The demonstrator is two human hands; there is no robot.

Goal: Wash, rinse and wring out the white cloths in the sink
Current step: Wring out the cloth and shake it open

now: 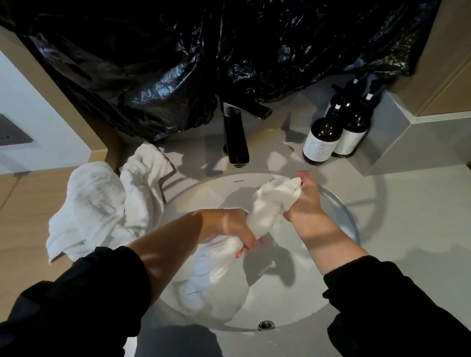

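The white cloth is over the sink, twisted between 2 hands. The left hand fingers and the right hand fingers squeeze it tight. Its tail hangs below them into the bowl.

You have one white cloth twisted above the sink, its tail hanging into the basin; other cloths lie heaped on the left rim
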